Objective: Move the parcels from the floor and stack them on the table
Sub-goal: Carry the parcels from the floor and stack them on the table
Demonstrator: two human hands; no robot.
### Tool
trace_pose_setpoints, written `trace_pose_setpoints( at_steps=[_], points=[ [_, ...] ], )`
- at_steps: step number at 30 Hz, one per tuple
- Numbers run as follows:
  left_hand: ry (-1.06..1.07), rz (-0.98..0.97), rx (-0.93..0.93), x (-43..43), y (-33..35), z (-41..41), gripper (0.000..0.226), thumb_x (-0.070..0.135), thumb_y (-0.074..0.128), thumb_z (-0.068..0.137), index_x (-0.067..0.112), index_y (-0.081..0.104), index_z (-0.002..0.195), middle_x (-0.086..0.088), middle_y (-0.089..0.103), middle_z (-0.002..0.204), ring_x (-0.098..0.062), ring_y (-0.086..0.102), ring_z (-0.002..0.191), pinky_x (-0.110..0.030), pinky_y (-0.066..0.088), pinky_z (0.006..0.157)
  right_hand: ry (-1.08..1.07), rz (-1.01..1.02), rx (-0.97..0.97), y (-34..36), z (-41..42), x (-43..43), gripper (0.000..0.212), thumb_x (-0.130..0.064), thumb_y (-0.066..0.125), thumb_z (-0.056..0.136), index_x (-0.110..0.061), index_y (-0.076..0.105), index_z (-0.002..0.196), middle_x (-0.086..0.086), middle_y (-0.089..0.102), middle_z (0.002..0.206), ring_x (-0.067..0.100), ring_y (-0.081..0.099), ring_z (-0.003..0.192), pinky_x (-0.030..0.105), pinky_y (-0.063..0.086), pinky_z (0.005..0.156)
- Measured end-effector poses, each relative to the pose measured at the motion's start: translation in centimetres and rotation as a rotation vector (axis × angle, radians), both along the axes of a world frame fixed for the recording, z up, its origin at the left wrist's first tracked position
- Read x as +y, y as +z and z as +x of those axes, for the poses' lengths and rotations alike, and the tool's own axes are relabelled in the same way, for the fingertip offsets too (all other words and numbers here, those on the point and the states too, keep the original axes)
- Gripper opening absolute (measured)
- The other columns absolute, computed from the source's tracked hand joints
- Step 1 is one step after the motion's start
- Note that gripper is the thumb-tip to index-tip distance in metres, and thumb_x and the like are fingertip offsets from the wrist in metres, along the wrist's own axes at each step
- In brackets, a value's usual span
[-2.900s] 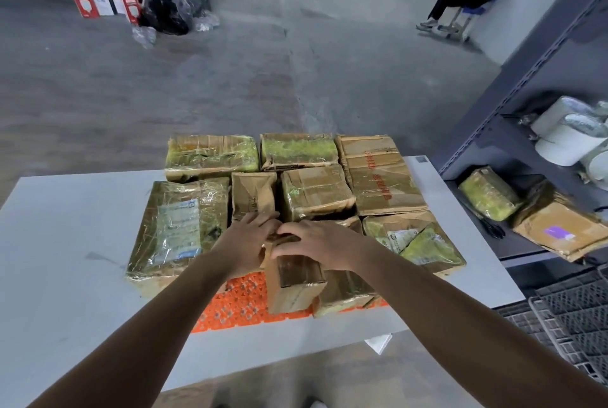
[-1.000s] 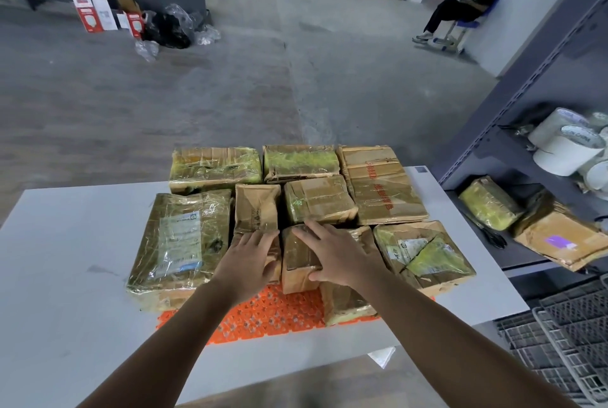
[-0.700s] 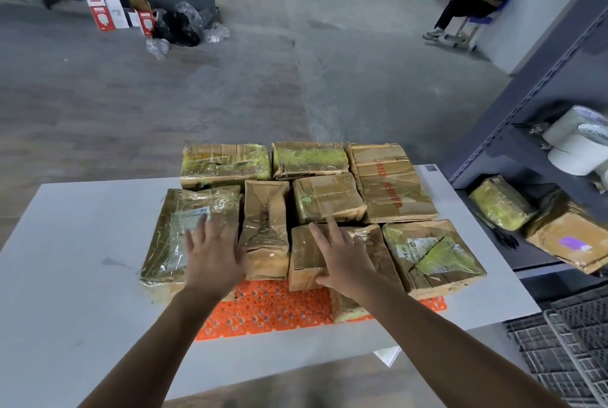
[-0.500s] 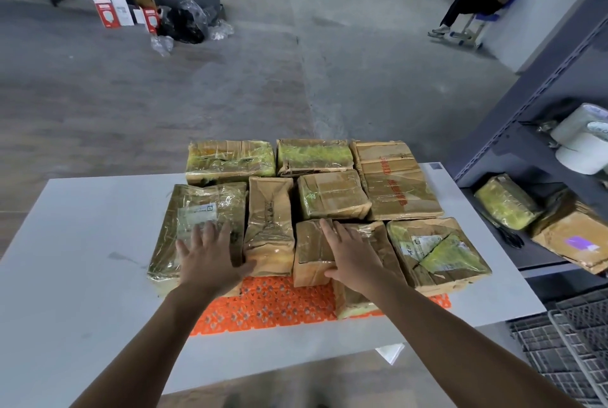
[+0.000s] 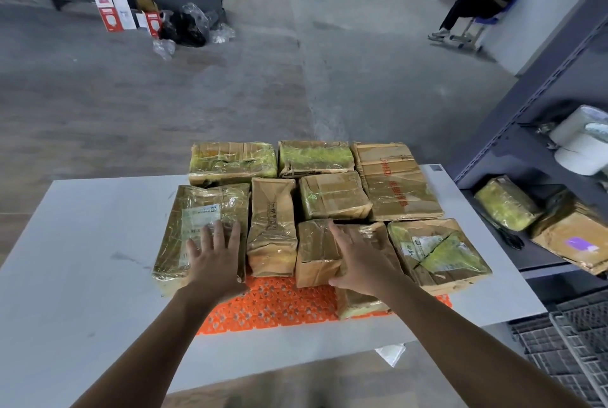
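Note:
Several tape-wrapped brown parcels lie side by side on an orange mat on the white table. My left hand lies flat, fingers straight, on the big labelled parcel at the front left. My right hand rests with spread fingers on a small brown parcel in the front row. That parcel sits partly on top of another parcel whose near end sticks out under my wrist. A tall narrow parcel stands between my hands.
A dark metal shelf at the right holds more parcels and white tape rolls. Grey crates sit below it. One person sits on a blue chair far right; another stands at the back. Boxes and bags lie far left.
My left hand moved from the narrow parcel left onto the big labelled one. My right hand pushed the small brown parcel into the front row and stayed resting on it.

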State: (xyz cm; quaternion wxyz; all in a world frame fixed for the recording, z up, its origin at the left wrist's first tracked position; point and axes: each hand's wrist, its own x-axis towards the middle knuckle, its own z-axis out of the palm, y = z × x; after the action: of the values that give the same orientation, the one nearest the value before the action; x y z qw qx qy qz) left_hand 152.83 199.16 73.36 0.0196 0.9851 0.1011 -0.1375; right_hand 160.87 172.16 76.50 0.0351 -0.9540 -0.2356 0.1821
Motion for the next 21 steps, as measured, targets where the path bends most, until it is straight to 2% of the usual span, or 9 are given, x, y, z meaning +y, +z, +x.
trace_pose_setpoints(
  at_steps=[2,4,6,10,15,18,21],
  points=[
    [0.014,0.003,-0.017,-0.3,0.1,0.0,0.129,0.072,0.064,0.068,0.016,-0.019,0.149,-0.022,-0.011,0.157,-0.044,-0.006,0.144,-0.062,0.007,0.114,0.022,0.000,-0.048,0.3,0.2,0.5,0.117,-0.047,0.076,0.077,-0.039,-0.014,0.151,0.003,-0.001,0.162,0.029,0.029,0.142,0.046,0.040,0.107],
    [0.014,0.007,-0.033,-0.4,0.1,-0.1,0.127,0.072,0.062,0.069,0.015,-0.018,0.150,-0.022,-0.009,0.158,-0.044,-0.005,0.144,-0.062,0.008,0.113,0.073,-0.033,-0.093,0.5,0.7,1.7,0.117,-0.046,0.077,0.076,-0.036,-0.010,0.153,0.000,-0.006,0.163,0.030,0.016,0.146,0.052,0.029,0.114],
    [0.003,0.003,-0.063,-0.3,-0.1,-0.2,0.126,0.075,0.061,0.068,0.017,-0.016,0.151,-0.023,-0.006,0.158,-0.045,-0.002,0.144,-0.064,0.009,0.112,0.123,-0.096,-0.111,0.4,1.2,2.9,0.120,-0.047,0.078,0.073,-0.032,-0.010,0.154,0.001,-0.002,0.163,0.031,0.011,0.147,0.055,0.024,0.115],
    [0.009,-0.017,-0.089,-0.5,-0.1,0.0,0.110,0.078,0.052,0.073,0.029,-0.007,0.152,-0.024,0.000,0.157,-0.047,0.002,0.143,-0.066,0.012,0.111,0.158,-0.184,-0.139,0.3,1.6,3.5,0.122,-0.052,0.081,0.068,-0.021,0.001,0.155,0.006,0.019,0.154,0.029,0.023,0.140,0.050,0.031,0.112],
    [0.054,-0.023,-0.097,-1.0,0.8,1.2,0.080,0.070,0.033,0.088,0.030,0.007,0.152,-0.021,0.001,0.158,-0.049,0.004,0.142,-0.065,0.012,0.110,0.247,-0.209,-0.114,0.7,0.2,2.4,0.117,-0.054,0.078,0.069,-0.019,0.006,0.155,0.007,0.019,0.152,0.028,0.024,0.139,0.047,0.027,0.114],
    [-0.041,0.031,-0.147,-1.6,0.6,1.9,0.082,0.064,0.042,0.089,0.027,0.003,0.152,-0.017,-0.001,0.159,-0.042,-0.001,0.145,-0.062,0.016,0.112,0.242,-0.170,-0.065,1.0,-0.7,1.6,0.118,-0.054,0.079,0.069,-0.021,0.006,0.155,0.006,0.016,0.153,0.027,0.024,0.139,0.050,0.027,0.114],
    [-0.093,0.074,-0.144,-2.4,0.5,2.6,0.084,0.060,0.048,0.088,0.030,0.001,0.151,-0.017,0.005,0.158,-0.040,0.007,0.145,-0.057,0.023,0.111,0.267,-0.148,-0.032,1.7,-1.3,1.2,0.118,-0.053,0.080,0.067,-0.021,0.008,0.154,0.006,0.019,0.148,0.028,0.034,0.131,0.045,0.035,0.108]
  ],
)
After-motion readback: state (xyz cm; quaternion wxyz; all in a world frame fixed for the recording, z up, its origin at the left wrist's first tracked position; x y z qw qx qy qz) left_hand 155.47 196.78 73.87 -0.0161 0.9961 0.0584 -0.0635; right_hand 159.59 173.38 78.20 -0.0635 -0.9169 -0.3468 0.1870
